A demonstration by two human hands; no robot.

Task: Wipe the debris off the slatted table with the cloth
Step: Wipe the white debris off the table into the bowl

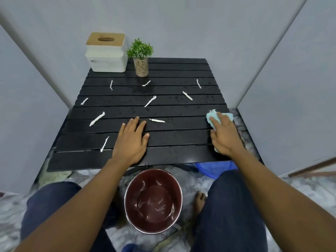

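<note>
A black slatted table (174,151) stands in front of me, wet with small droplets. Several white twisted scraps of debris (97,118) lie scattered over its slats, one (157,120) just right of my left fingertips. My left hand (131,140) rests flat on the near middle of the table, fingers spread, holding nothing. My right hand (224,136) presses down on a light blue cloth (212,115) at the table's right edge; most of the cloth is hidden under the palm.
A white tissue box with a wooden lid (106,52) and a small potted plant (141,58) stand at the far left. A dark red bucket (153,200) sits on the floor between my knees. A blue basin (214,169) shows under the table's right side. Grey walls close in.
</note>
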